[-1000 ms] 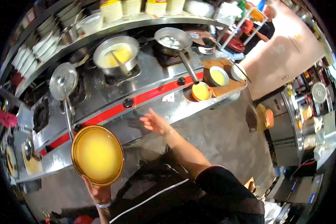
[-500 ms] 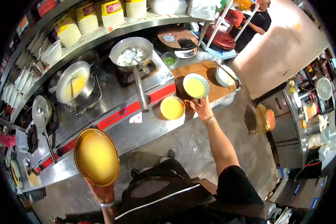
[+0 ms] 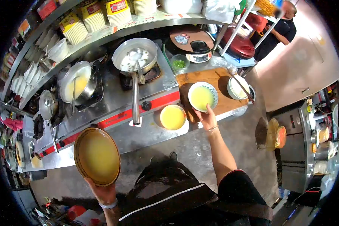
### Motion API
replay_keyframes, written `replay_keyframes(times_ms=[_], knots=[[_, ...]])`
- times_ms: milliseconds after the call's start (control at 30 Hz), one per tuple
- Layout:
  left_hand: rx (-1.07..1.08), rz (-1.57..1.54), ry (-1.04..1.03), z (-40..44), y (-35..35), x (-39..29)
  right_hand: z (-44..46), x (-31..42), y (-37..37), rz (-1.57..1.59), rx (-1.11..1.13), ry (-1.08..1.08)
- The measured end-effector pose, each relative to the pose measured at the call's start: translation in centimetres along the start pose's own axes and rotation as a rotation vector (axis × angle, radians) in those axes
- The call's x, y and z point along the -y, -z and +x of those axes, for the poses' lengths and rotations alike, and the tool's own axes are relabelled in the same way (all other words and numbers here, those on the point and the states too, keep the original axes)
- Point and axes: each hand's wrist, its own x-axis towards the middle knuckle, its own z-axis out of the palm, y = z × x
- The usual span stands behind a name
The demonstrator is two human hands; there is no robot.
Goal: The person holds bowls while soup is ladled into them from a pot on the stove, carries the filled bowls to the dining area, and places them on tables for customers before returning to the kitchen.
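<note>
My left hand (image 3: 101, 192) holds a wide brown bowl (image 3: 80, 141) from below, with pale yellow liquid in it. My right hand (image 3: 208, 119) grips the near edge of a white bowl with a patterned rim (image 3: 214, 95), its thumb over the rim. Yellow liquid fills this bowl too, and it is at the wooden cutting board (image 3: 184, 80); whether it rests there or is slightly raised I cannot tell. Left of it on the steel counter sits another bowl of yellow liquid (image 3: 173, 117).
On the stove stand a long-handled pot (image 3: 116, 62) with a ladle (image 3: 140, 72) and white pieces, and a pan of yellow liquid (image 3: 63, 96). White bowls (image 3: 232, 90) with chopsticks (image 3: 242, 87), chopped greens (image 3: 179, 64) and a rice cooker (image 3: 192, 39) stand nearby. A person (image 3: 284, 32) is behind the rack.
The camera view has shifted slightly. My right thumb has come over the patterned bowl's rim. In the pot, the ladle's position looks different against the handle. The brown bowl stays in my left hand.
</note>
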Motion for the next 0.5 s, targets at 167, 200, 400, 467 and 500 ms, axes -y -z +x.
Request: replay_keyframes(times_ms=[167, 200, 400, 467, 500], knots=[[0.076, -0.016, 0.037, 0.2, 0.9, -1.3, -1.5, 1.3, -0.3, -0.027, 0.014, 0.03], [0.084, 0.005, 0.026, -0.1, 0.3, -1.7, -2.1, 1.6, -0.8, -0.036, 0.016, 0.053], [0.314, 0.181, 0.004, 0.7, -2.7, -4.9, -9.1, 3.8, -3.8, 0.038, -0.079, 0.143], [0.315, 0.164, 0.04, 1.8, -2.0, -5.6, -12.2, 4.6, -4.7, 0.021, -0.093, 0.204], [0.441, 0.192, 0.063, 1.8, -2.9, -6.0, -13.9, 5.2, -5.1, 0.008, -0.097, 0.22]])
